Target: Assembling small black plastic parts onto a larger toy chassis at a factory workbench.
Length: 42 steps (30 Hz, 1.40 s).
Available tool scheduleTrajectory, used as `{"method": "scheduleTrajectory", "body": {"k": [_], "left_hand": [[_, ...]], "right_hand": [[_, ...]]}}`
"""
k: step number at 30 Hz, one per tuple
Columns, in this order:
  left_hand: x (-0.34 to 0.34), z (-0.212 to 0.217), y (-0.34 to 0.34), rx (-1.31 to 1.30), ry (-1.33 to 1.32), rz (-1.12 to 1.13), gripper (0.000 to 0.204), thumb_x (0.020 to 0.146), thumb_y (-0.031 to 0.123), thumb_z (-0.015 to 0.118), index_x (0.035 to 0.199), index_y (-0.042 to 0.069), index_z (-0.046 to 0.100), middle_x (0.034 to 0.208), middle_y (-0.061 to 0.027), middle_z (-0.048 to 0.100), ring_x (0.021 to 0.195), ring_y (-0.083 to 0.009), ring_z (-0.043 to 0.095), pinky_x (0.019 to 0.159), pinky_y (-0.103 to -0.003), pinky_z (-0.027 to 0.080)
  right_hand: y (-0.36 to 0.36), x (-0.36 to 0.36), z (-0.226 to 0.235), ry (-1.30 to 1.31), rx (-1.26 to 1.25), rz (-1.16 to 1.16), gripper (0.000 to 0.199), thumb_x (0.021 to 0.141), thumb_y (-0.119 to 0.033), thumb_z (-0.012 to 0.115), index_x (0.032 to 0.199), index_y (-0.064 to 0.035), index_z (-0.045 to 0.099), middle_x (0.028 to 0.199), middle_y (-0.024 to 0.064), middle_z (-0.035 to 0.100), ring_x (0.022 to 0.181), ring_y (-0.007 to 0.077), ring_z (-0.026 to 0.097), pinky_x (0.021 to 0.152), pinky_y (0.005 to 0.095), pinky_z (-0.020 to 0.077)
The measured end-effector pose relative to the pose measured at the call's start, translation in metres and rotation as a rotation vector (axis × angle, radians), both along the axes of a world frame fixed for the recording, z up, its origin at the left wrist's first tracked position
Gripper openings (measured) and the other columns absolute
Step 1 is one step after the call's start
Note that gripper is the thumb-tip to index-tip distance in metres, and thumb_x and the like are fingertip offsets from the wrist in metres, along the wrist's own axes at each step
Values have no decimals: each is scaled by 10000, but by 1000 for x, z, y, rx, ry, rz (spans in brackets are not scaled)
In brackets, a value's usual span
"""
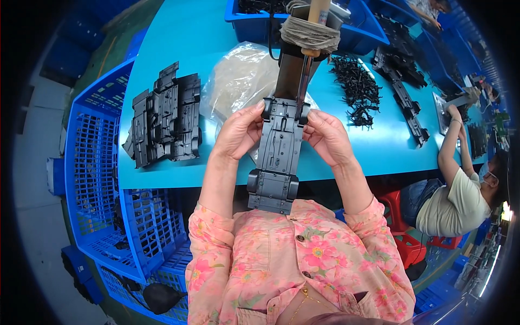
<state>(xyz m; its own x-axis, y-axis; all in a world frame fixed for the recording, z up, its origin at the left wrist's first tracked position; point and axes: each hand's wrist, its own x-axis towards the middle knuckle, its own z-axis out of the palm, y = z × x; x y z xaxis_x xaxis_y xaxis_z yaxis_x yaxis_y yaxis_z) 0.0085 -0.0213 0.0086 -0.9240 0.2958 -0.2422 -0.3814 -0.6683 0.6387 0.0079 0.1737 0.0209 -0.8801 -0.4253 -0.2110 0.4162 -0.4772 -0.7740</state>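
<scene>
A long black plastic toy-car chassis (pixel 278 149) lies between my two hands, its near end reaching past the table edge toward my chest. My left hand (pixel 242 130) pinches its far left corner between thumb and fingers. The far right corner is gripped by my right hand (pixel 329 136) in the same way. Just beyond the far end stands a tool with a wooden handle (pixel 318 12), grey cloth wrapping (pixel 310 35) and a metal shaft (pixel 305 78). The shaft's tip comes down by the chassis's far right corner; whether they touch, I cannot tell.
Several black chassis (pixel 167 119) are stacked at left on the blue-green table (pixel 162 176). A clear plastic bag (pixel 238 76) lies behind my hands. Small black parts (pixel 355 89) are heaped at right, near more chassis (pixel 403 100). Blue crates (pixel 97 162) stand left; a person (pixel 460 200) sits at right.
</scene>
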Motion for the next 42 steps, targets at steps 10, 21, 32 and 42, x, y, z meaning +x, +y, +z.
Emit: {"method": "scheduleTrajectory", "body": {"k": [10,21,32,42], "left_hand": [[0,3,1,2,-6,33,214,825,177,525,940,-2,546,828,-64,581,729,-100,556,648,-222,478],[-2,-2,0,19,-12,31,203,824,171,527,945,10,537,832,-46,571,731,-88,546,651,-220,471],[-4,-15,-4,29,57,-13,207,829,197,518,930,20,559,857,-50,597,773,-108,564,681,-245,469],[-4,-20,-5,82,81,-16,202,826,191,522,933,23,553,873,-50,594,779,-106,564,697,-238,465]], "right_hand": [[-1,-1,-1,9,18,-10,190,818,-203,534,888,-27,546,849,54,586,752,119,546,675,260,437],[0,-4,-6,16,45,-33,217,826,-191,520,934,-5,546,848,54,588,749,115,550,685,259,440],[-3,-3,3,58,95,-43,244,823,-180,529,967,15,550,801,17,569,680,71,501,654,225,423],[-3,-3,6,62,93,-47,247,808,-175,554,964,16,552,766,2,544,666,65,479,648,217,414]]}}
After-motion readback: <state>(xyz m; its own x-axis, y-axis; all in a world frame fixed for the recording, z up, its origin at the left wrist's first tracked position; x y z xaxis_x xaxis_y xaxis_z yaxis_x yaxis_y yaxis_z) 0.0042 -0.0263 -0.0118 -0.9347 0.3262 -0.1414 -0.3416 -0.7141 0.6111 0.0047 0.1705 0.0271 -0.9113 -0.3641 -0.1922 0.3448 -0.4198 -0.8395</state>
